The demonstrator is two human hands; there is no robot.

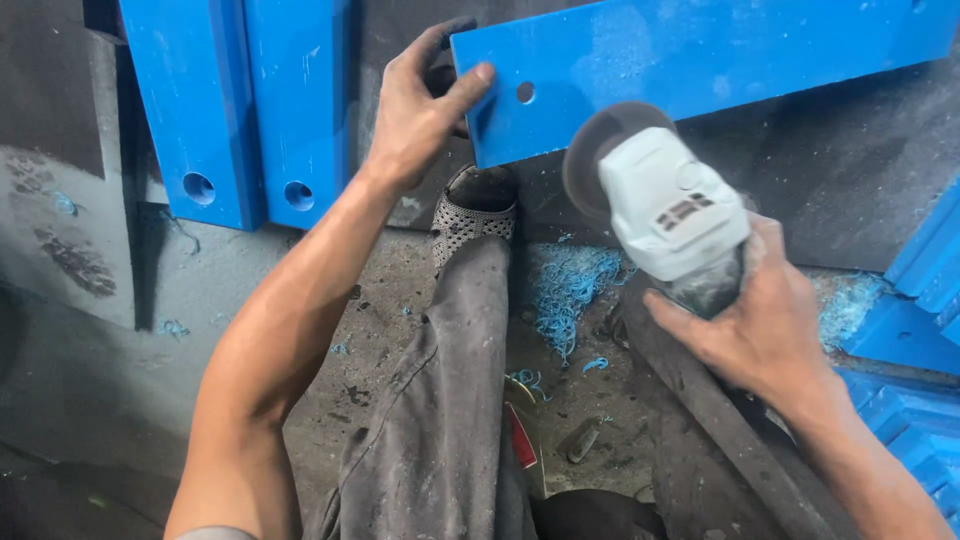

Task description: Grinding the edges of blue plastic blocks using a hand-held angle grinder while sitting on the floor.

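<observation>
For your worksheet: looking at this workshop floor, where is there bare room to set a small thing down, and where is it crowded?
Bare floor lies left of the left arm, below the two leaning blue bars. It is crowded in the middle: the shoe, blue shavings and scraps lie under the blue plank, which the left hand holds, with the grinder in the right hand. Blue parts fill the right edge.

Both arms are bare to above the elbow, a grey sleeve edge showing at the left shoulder. The fingers are smudged dark with grime. Dusty grey trousers and a perforated grey shoe are worn.
</observation>
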